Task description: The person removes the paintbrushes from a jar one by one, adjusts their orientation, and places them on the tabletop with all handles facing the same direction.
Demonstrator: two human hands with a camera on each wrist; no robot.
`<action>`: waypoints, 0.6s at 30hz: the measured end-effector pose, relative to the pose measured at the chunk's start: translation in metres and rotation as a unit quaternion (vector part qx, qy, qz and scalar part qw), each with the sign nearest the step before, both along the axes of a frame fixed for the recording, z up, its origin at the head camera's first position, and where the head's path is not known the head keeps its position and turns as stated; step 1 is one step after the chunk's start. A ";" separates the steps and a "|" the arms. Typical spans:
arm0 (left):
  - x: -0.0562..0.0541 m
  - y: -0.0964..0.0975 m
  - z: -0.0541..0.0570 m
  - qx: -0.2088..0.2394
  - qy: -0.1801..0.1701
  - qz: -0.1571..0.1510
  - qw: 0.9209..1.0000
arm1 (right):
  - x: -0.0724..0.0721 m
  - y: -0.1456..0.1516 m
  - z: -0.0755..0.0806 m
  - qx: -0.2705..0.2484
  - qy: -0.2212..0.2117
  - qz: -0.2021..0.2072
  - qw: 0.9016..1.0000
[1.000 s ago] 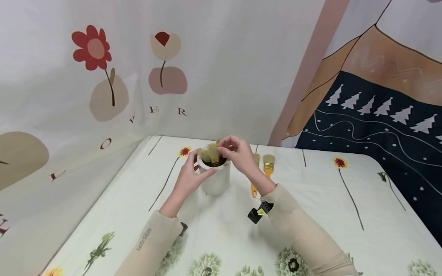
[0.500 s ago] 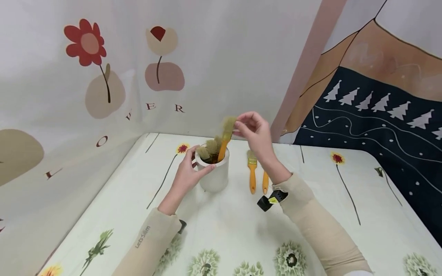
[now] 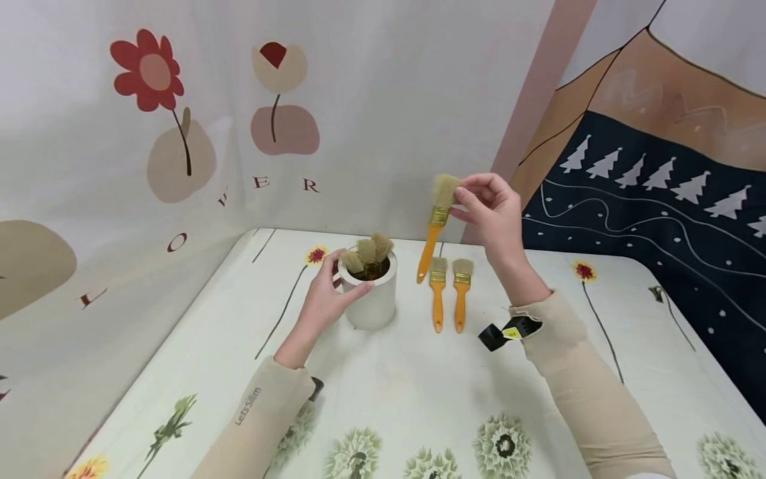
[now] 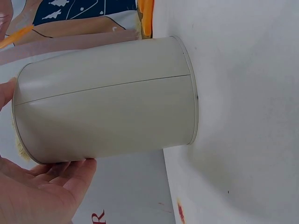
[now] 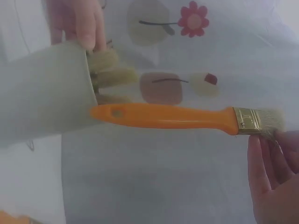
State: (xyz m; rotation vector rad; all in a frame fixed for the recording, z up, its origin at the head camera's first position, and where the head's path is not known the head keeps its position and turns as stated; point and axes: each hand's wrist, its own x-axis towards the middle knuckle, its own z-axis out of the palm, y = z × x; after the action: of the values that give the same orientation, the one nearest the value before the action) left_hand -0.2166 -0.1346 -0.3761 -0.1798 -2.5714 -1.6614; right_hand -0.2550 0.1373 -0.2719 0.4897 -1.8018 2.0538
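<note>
Pinching: the right hand point(image 3: 495, 211) grasps the held brush point(image 3: 437, 218) at its bristles, upper right of centre.
Handle's long axis: slanting from those fingers toward lower left, its tip just left of the paired brushes.
Paired brushes point(image 3: 438, 303): flat, side by side, below the right hand, which is nearer.
White pot point(image 3: 374, 307): mid-frame, three bristle heads point(image 3: 366, 251) showing above its mouth.
Left hand point(image 3: 328, 299): gripping the pot's rim.
</note>
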 end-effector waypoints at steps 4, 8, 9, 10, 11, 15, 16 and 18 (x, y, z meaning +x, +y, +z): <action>-0.001 0.000 0.000 0.001 0.001 0.002 1.000 | -0.002 0.012 -0.005 0.018 -0.014 -0.020 1.000; -0.001 0.000 0.000 0.000 0.002 0.004 1.000 | -0.006 0.023 -0.011 0.042 -0.026 -0.044 0.998; -0.002 -0.001 0.000 0.000 0.002 0.003 1.000 | -0.007 0.025 -0.012 0.046 -0.029 -0.049 0.997; -0.002 -0.001 0.000 -0.002 0.002 0.003 1.000 | -0.008 0.028 -0.013 0.049 -0.033 -0.053 0.997; -0.002 -0.001 -0.001 -0.002 0.002 0.003 1.000 | -0.009 0.030 -0.015 0.051 -0.036 -0.056 0.996; -0.002 -0.001 -0.001 -0.002 0.001 0.002 1.000 | -0.013 0.039 -0.020 0.051 -0.053 -0.069 0.995; -0.002 -0.001 -0.001 -0.002 0.001 0.001 1.000 | -0.014 0.041 -0.021 0.051 -0.058 -0.072 0.994; -0.003 0.000 -0.001 -0.001 0.001 0.000 1.000 | -0.015 0.046 -0.024 0.050 -0.069 -0.081 0.993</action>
State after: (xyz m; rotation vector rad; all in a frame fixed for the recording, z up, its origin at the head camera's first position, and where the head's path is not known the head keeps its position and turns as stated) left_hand -0.2195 -0.1348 -0.3772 -0.1813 -2.5718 -1.6566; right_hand -0.2703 0.1829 -0.2958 0.2239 -1.9624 1.9361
